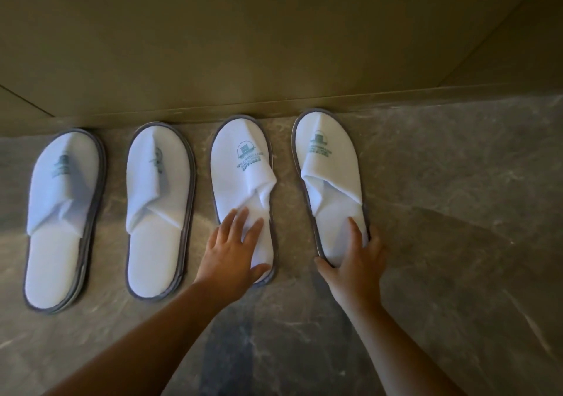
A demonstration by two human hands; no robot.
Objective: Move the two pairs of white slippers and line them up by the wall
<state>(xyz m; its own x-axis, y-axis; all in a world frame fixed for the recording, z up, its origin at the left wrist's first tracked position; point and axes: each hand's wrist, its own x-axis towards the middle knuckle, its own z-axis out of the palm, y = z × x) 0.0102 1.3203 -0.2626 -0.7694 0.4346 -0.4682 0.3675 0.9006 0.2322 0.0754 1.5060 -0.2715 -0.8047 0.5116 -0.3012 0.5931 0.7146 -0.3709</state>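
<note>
lying under left hand (228, 249), third slipper (240, 164); in right hand (356, 264), fourth slipper (329, 164)

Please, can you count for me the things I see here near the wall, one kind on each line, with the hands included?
white slippers: 4
hands (left hand, right hand): 2
Total: 6

Grey veined stone floor (457, 213) meets a beige skirting strip (213, 110).
</note>
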